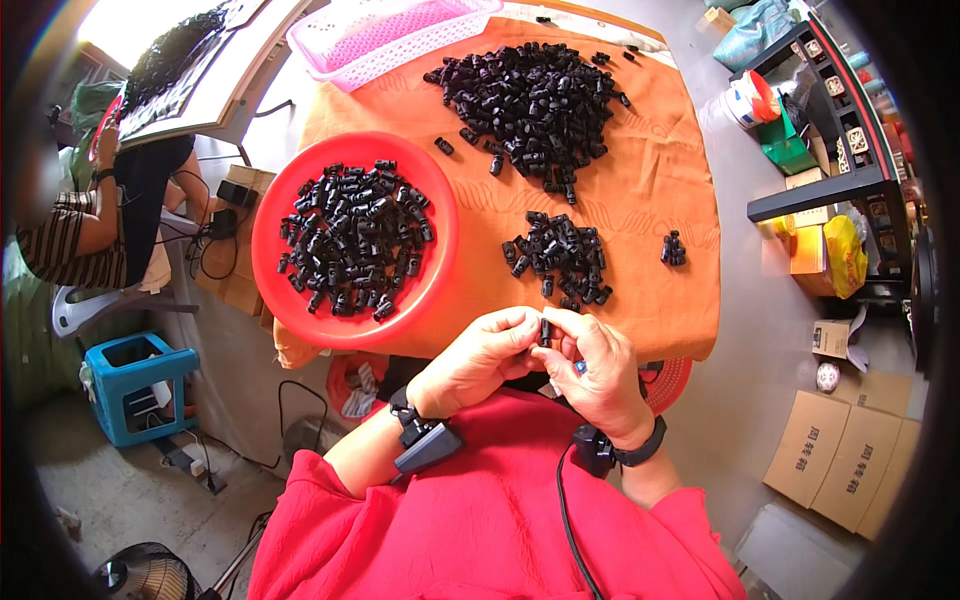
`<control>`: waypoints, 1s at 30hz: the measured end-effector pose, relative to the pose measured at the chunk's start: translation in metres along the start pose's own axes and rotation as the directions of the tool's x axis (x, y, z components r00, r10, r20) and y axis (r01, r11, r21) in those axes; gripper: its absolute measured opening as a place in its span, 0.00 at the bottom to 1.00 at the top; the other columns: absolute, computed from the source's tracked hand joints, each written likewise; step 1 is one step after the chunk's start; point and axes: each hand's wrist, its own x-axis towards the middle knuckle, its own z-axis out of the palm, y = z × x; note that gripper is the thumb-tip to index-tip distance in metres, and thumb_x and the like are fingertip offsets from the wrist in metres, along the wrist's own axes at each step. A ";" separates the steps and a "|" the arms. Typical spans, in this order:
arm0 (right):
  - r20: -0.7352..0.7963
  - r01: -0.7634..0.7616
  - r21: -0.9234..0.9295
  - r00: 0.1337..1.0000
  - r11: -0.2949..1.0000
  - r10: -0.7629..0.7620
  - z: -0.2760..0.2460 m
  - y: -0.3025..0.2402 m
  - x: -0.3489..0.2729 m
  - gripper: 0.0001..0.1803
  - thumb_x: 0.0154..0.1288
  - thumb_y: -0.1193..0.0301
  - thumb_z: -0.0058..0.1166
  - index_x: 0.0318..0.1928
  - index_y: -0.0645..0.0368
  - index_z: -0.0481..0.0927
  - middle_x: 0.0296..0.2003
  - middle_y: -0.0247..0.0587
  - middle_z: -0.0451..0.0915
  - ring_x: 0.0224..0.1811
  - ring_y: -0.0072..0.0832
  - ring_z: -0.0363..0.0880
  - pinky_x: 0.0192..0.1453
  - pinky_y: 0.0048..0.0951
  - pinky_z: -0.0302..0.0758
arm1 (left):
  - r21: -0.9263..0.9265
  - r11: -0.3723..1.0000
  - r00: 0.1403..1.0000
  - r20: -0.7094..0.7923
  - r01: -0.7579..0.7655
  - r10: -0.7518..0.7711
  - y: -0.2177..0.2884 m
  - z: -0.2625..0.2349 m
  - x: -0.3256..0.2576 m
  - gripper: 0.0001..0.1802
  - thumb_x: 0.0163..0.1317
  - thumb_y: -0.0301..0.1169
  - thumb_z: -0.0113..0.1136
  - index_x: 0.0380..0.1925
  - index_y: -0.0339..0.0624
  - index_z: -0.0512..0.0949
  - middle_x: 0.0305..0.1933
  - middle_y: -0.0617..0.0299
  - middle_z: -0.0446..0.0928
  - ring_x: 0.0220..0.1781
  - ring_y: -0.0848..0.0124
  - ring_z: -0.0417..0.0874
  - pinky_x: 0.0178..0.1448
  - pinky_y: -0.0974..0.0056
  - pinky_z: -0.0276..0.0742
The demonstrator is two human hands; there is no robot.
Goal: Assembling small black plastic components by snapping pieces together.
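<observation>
My left hand (490, 352) and my right hand (598, 365) meet at the near edge of the orange-covered table (660, 310). Between their fingertips is a small black cylindrical plastic piece (545, 332), held upright and pinched from both sides. Just beyond my hands lies a small pile of similar black pieces (560, 255). A red round basin (440, 285) to the left holds many more of them. Farther back spreads a large heap of black pieces (535, 105). A little cluster of black pieces (673, 249) sits apart on the right.
A pink plastic basket (390, 45) stands at the table's back left. Another person (95, 215) in a striped top sits at a white table on the left, near a blue stool (140, 385). A dark shelf (830, 190) and cardboard boxes (840, 460) line the right.
</observation>
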 end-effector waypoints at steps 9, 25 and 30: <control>-0.006 0.150 -0.338 0.987 0.929 -0.162 0.000 -0.002 -0.001 0.24 0.57 0.74 0.69 0.55 0.57 0.78 0.28 0.35 0.79 0.23 0.33 0.76 0.28 0.33 0.69 | -0.028 0.999 1.000 -0.006 -0.016 0.016 0.002 0.018 -0.001 0.16 0.70 0.46 0.62 0.44 0.46 0.75 0.39 0.70 0.74 0.40 0.80 0.75 0.45 0.72 0.71; -0.204 -0.197 -0.091 0.963 0.976 0.175 0.010 -0.009 0.013 0.11 0.72 0.75 0.53 0.52 0.62 0.79 0.24 0.45 0.80 0.27 0.38 0.82 0.32 0.37 0.77 | 0.106 0.988 0.988 -0.091 -0.113 0.122 -0.006 0.020 -0.005 0.14 0.75 0.45 0.54 0.45 0.46 0.75 0.37 0.67 0.77 0.34 0.79 0.74 0.35 0.75 0.65; -0.233 -0.228 -0.156 0.954 0.961 0.188 0.017 -0.006 0.014 0.11 0.70 0.77 0.54 0.52 0.61 0.79 0.26 0.48 0.81 0.28 0.42 0.82 0.33 0.40 0.77 | 0.142 0.982 0.981 -0.128 -0.126 0.145 -0.012 0.020 -0.005 0.13 0.76 0.44 0.53 0.44 0.48 0.76 0.35 0.70 0.77 0.35 0.81 0.73 0.36 0.75 0.65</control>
